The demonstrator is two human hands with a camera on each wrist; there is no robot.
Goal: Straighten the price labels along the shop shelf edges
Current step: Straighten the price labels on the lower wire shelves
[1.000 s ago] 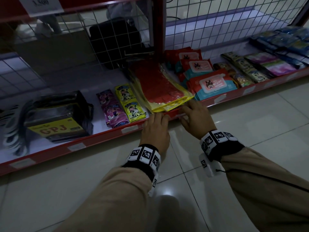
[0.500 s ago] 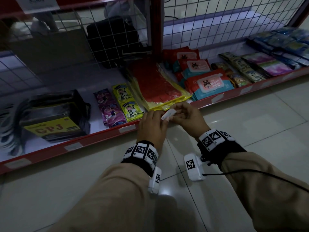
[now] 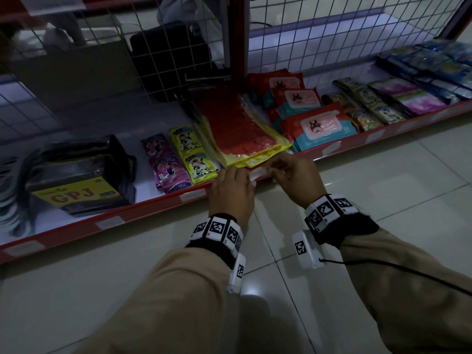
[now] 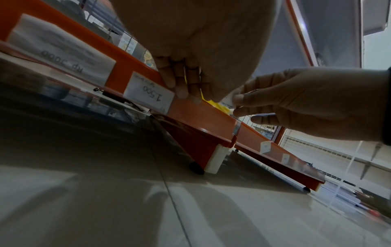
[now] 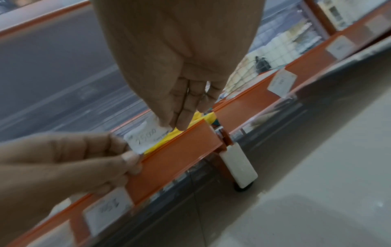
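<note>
A small white price label (image 3: 257, 173), handwritten "2500" (image 5: 146, 135), is held just above the red shelf edge strip (image 3: 153, 208), in front of a yellow pack. My left hand (image 3: 238, 180) pinches its left end between thumb (image 5: 131, 160) and fingers. My right hand (image 3: 279, 170) pinches its right end (image 4: 228, 102) with its fingertips (image 5: 177, 120). The label lies roughly along the strip (image 5: 175, 156) and is not seated in it. To the left, a "1.500" label (image 4: 148, 95) sits flat in the strip.
More labels sit along the edge (image 3: 192, 194) (image 3: 110, 222) (image 3: 331, 148). On the shelf lie yellow-red plastic packs (image 3: 242, 134), wet wipes (image 3: 319, 126), sachets (image 3: 178, 159) and a black GPJ pack (image 3: 76, 180). Two shelf sections join at a white foot (image 5: 239, 167). Tiled floor lies below.
A second ago both hands pressed on the shelf edge. They then lifted the label off, tilted, and have now brought it back down, level, close to the strip.
</note>
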